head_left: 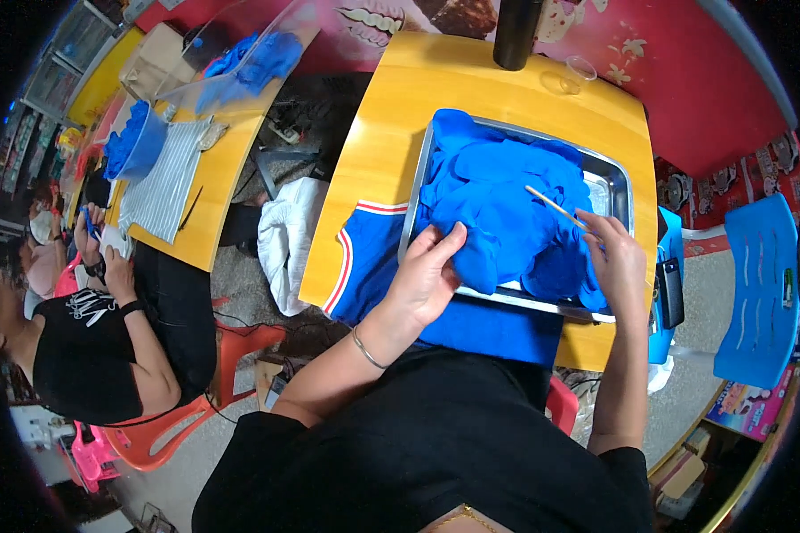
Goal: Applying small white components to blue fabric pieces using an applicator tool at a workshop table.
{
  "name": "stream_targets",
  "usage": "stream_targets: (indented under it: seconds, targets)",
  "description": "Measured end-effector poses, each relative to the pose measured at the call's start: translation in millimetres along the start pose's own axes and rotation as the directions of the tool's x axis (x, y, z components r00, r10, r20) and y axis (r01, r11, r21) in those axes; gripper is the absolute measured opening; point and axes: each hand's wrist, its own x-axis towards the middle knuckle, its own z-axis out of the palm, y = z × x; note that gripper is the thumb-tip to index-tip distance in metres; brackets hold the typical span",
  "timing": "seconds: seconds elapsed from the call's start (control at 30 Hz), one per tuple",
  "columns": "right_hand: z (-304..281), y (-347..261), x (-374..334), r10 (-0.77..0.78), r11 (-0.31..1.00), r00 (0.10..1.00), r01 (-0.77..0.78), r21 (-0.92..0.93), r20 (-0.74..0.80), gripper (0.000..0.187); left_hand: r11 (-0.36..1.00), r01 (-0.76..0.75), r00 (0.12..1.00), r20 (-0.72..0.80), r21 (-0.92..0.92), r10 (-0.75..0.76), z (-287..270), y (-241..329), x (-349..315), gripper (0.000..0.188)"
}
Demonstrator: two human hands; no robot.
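Note:
A pile of thin, soft blue pieces, like cut fabric [507, 191], fills most of a shallow metal tray [628, 191] in front of me. At its near left edge, my left hand [425, 277] has thumb and fingers closed on the rim of one blue piece. My right hand [617, 258] is closed around a thin wooden stick [553, 205], at the tray's right side. The stick's far end points up and left over the pile. Under the tray's near left side lies a blue garment [378, 244] with red and white trim.
The tray stands on a yellow table [391, 98] with a black bottle [517, 35] and clear cup [578, 75] at its far edge. A blue chair [757, 289] is at right. A person [89, 346] works at another yellow table on the left, beside a blue tub [145, 147].

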Motion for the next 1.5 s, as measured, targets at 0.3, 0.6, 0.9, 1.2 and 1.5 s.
stream_targets:
  seconds: [0.3,0.6,0.9,1.2,1.5]
  targets:
    - [63,-74,-14,0.284,0.157,0.884,-0.426,0.891,0.373,0.034,0.99,-0.026,0.998,-0.06,-0.136,0.018,19,-18,-8,0.02]
    - [56,-91,-8,0.318,0.209,0.912,-0.334,0.919,0.259,0.029,0.975,-0.223,0.973,-0.063,0.023,0.224,24,-28,-13,0.019]
    - [44,-100,-4,0.288,0.39,0.947,-0.249,0.886,0.139,0.023,0.979,-0.048,0.999,0.013,-0.196,0.052,17,-25,-17,0.017]
    - [-3,-96,4,-0.354,0.202,0.923,-0.086,0.976,0.155,0.022,0.946,0.001,0.871,0.465,-0.324,0.158,17,-9,-18,0.082]
    - [6,-108,19,-0.368,0.889,0.93,0.348,0.297,0.011,0.027,0.949,0.061,0.933,0.355,-0.309,0.055,22,-4,-27,0.082]
